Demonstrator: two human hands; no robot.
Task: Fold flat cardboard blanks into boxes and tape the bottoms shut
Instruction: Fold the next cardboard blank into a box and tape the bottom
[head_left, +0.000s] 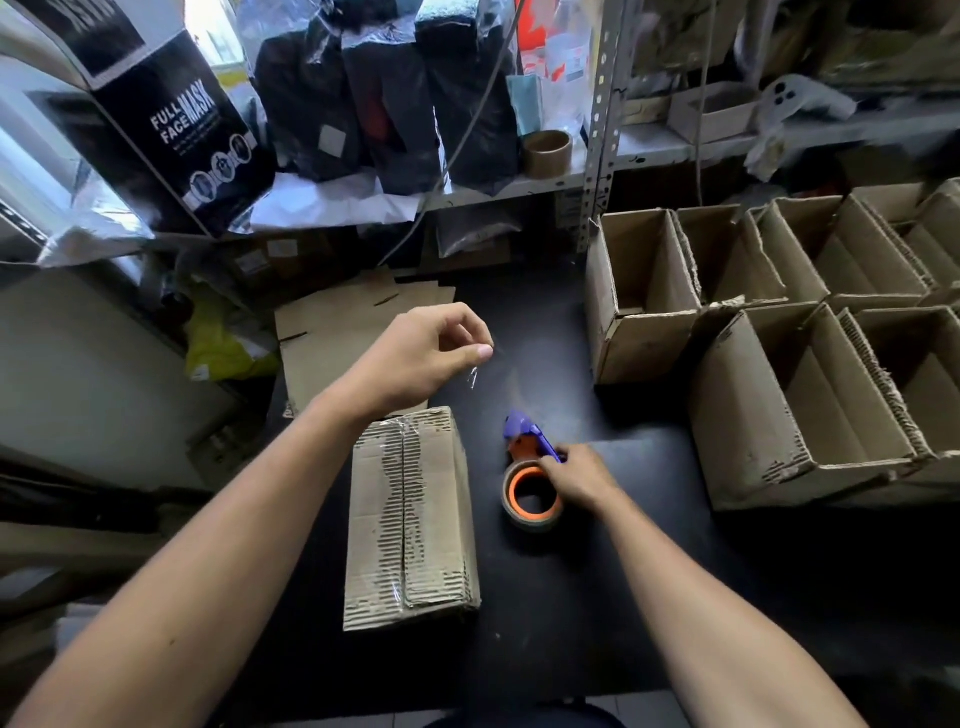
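A: Two hands over a black table (545, 597). Where does each one sit?

B: Left hand (415, 353) raised above the far end of the box (413, 514), fingers curled, thumb and forefinger pinched on a thin strip of clear tape (472, 375) that hangs down. Right hand (579, 475) down on the tape dispenser (530, 467), fingers wrapped over its purple handle beside the orange-cored roll.

A: Box position?

B: Near the table's middle, lying with its taped seam up. Clear tape runs along the seam between the two flaps. Dispenser rests just to its right, not touching it.

A: Blanks?

B: Flat cardboard (332, 332) lies at the far left of the table, partly under the left forearm, its near edge behind the box.

A: Anything finished?

B: Several open boxes (779, 332) stand on the right, packed side by side, open tops up. Shelves (597, 171) behind hold dark wrapped bundles, an empty tape core (547, 151) and a black carton (182, 124) marked "FULL FACE MASK".
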